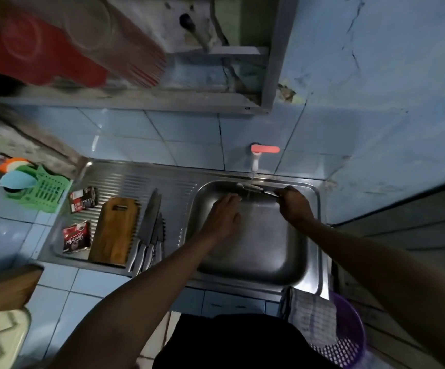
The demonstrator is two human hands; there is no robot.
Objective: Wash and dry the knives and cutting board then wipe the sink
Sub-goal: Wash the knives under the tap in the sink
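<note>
Rinsing a knife (256, 188) under the running tap (256, 161)

Right hand (294, 206) has its fingers clamped on the handle; left hand (222, 217) hangs flat, fingers loosely apart, by the blade over the sink (256, 251). Wet steel's probably slick, stiff and sharp, so handle-only. 3 more knives (150, 230) and the cutting board (114, 230) wait on the drainer.

both bare forearms reach forward from the bottom of the view, converging a little. the left hand (222, 215) lies palm down, fingers straight and close together, tips pointing ahead and slightly right, holding nothing. the right hand (294, 206) is set just beyond and right of those tips, its fingers curled tight round a knife handle (269, 192), which juts leftward past the knuckles.
</note>
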